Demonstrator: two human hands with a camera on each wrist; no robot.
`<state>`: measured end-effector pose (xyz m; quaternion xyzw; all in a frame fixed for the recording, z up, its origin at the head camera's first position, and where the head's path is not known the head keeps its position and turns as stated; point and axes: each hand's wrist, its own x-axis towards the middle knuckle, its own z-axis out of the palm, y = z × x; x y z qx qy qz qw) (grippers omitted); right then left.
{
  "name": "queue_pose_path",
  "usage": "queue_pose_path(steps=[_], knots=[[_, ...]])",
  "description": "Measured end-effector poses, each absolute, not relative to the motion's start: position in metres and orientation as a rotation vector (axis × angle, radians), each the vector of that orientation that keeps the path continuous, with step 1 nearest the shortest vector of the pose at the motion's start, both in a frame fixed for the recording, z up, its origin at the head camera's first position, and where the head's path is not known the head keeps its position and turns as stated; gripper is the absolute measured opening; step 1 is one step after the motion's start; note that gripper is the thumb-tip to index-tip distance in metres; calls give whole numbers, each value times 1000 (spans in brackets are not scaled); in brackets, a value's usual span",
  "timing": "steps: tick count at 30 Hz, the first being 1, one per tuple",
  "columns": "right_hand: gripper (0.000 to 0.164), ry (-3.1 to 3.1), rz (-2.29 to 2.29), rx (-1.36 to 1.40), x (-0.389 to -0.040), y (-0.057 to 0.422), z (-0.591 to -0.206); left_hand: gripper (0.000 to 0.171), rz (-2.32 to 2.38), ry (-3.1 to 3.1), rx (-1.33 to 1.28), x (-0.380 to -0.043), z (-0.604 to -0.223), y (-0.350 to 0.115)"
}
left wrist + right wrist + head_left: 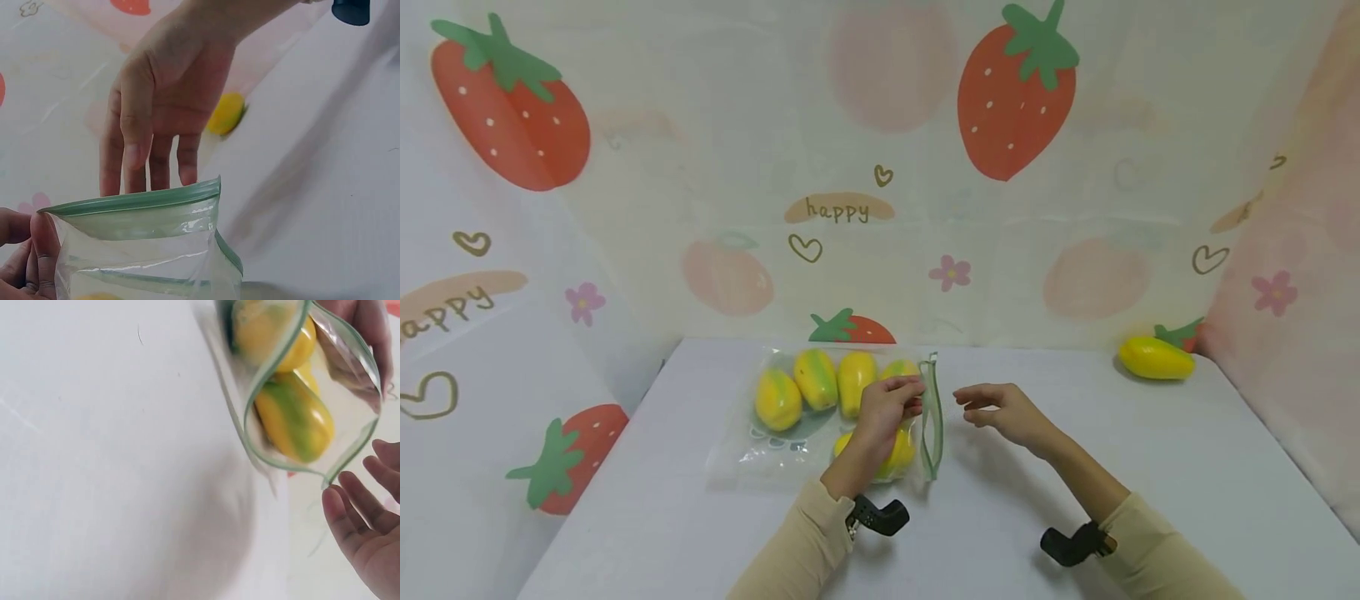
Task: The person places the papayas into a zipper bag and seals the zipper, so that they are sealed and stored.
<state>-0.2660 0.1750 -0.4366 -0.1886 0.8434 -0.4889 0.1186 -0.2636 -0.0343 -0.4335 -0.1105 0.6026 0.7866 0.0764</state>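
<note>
A clear zip bag (733,457) with a green zip strip lies on the table, its mouth facing right and spread apart. Several yellow fruits with green streaks (778,400), shaped like mangoes or small papayas, are inside. My left hand (880,412) pinches the bag's upper side near the mouth between thumb and fingers. Just right of the mouth is my right hand (1011,412), its fingers loosely extended and nothing held. In the right wrist view, the right fingertips (333,495) are right at a corner of the green zip strip (325,478).
Another yellow fruit (1156,358) lies at the table's back right corner. The white table (1000,533) is bordered by a strawberry-print cloth (887,275) at the back and sides. A black wrist camera (880,515) sits on each forearm.
</note>
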Motion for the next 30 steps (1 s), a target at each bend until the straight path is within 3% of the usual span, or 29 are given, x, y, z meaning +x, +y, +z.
queue_pose_path(steps=[30], knots=[[43,2768,-1226,-352,-311,261,-399,27,2358,1796,-320,-263,-435,-34]])
